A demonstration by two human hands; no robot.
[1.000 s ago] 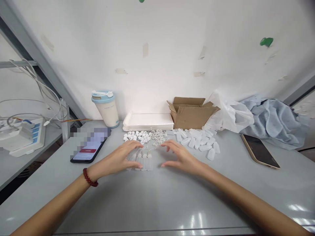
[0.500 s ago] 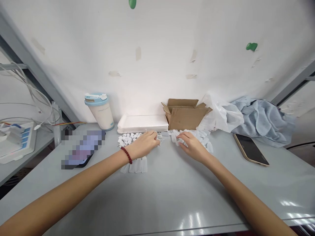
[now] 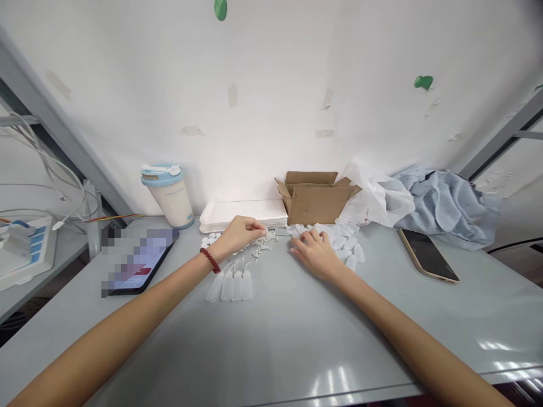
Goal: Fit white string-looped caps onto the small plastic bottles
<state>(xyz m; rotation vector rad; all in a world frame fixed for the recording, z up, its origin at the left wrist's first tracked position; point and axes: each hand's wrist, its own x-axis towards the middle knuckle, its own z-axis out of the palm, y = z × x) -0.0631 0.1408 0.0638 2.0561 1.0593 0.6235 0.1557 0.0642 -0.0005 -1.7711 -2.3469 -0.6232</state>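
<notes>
My left hand [image 3: 238, 236], with a dark red bead bracelet [image 3: 210, 260] at the wrist, is closed in a pinch at the pile of thin white strings [image 3: 263, 244]. What sits between the fingertips is too small to make out. My right hand [image 3: 314, 254] lies palm down, fingers apart, at the left side of a heap of translucent plastic sleeves [image 3: 348, 244]. Several such sleeves with white strings attached [image 3: 236, 286] lie in a row below my left wrist. Small white plastic pieces [image 3: 208, 239] are partly hidden behind my left hand.
Behind the hands stand a stack of white trays [image 3: 244, 212] and an open cardboard box [image 3: 320, 204]. A plastic bag [image 3: 377, 198] and blue cloth [image 3: 445, 203] lie right, near a phone [image 3: 428, 254]. A cup [image 3: 169, 198] and another phone [image 3: 146, 268] are left.
My left hand has shifted slightly left and lifted its fingers, baring the strings. My right hand has moved a little down and left, its fingers now lower. The view has tilted slightly.
</notes>
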